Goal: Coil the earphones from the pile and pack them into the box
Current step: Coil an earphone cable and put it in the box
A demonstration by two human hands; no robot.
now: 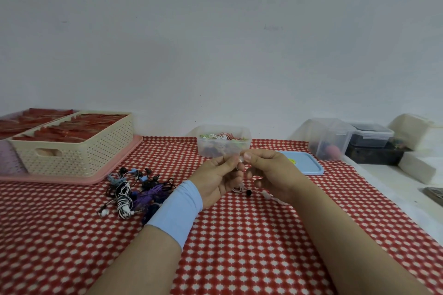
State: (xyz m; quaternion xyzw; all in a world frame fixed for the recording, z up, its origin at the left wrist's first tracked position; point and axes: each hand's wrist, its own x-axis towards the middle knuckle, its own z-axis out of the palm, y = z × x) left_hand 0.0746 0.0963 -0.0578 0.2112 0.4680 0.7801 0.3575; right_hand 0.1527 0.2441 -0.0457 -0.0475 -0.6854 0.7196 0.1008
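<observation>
Hands met above the middle of the counter (239,246), which was covered in a red-and-white patterned cloth. The left hand (220,175) had its fingers curled, pinching the thin cord of a white earphone (239,189) near its top. The right hand (271,172) pinched the same cord just beside it, thumb and forefinger pressed together, the other fingers bent below. From the two hands the cord hung down in a small loop, with a black earbud (249,193) and a white piece dangling just over the cloth; how far the coil had been wound could not be told. A pale blue wristband (177,208) wrapped the left wrist.

To the left of the hands lay the pile (134,189) of tangled earphones, black, purple, blue and black-and-white striped. Behind the hands, close to the wall, stood the clear box (224,145), open, with coiled earphones already inside. Its blue lid (304,163) lay flat on the cloth to the right of it. At far left a cream basket (76,151) of red packets sat on a pink tray (72,178). Several clear containers (328,139) stood at the right.
</observation>
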